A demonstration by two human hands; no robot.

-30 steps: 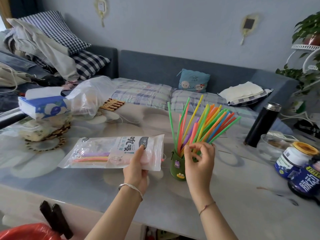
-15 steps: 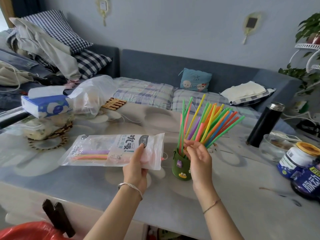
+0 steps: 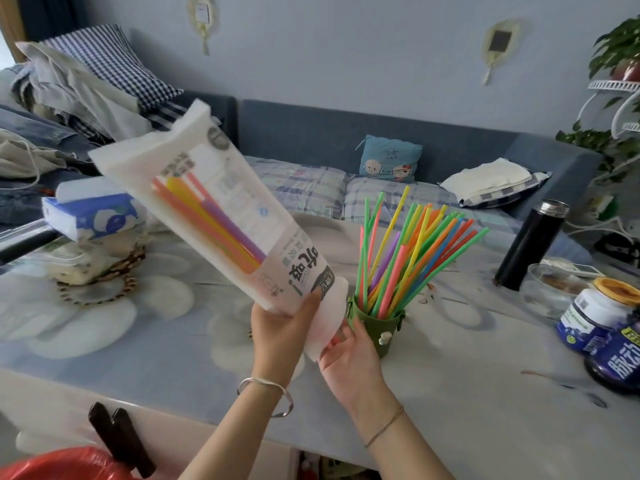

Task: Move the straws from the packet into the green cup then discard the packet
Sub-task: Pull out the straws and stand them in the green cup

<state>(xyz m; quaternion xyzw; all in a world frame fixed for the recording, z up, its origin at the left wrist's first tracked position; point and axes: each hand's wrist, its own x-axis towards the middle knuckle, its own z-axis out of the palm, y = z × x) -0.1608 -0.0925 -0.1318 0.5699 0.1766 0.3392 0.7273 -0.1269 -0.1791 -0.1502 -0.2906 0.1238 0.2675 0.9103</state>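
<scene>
My left hand grips the clear straw packet near its lower, open end and holds it tilted up to the left above the table. Several orange, yellow and purple straws lie inside it. My right hand is open, palm up, right under the packet's mouth, with fingertips touching the plastic. Just right of that hand stands the green cup, full of several coloured straws fanning up and to the right.
A black flask, a glass bowl and two blue jars stand at the table's right. A tissue box sits at the left. Red plastic shows at the bottom left, below the table edge. A sofa runs behind.
My left hand has swung the packet from lying flat to standing tilted, mouth down. My right hand left the straws in the cup and dropped to the packet's mouth.
</scene>
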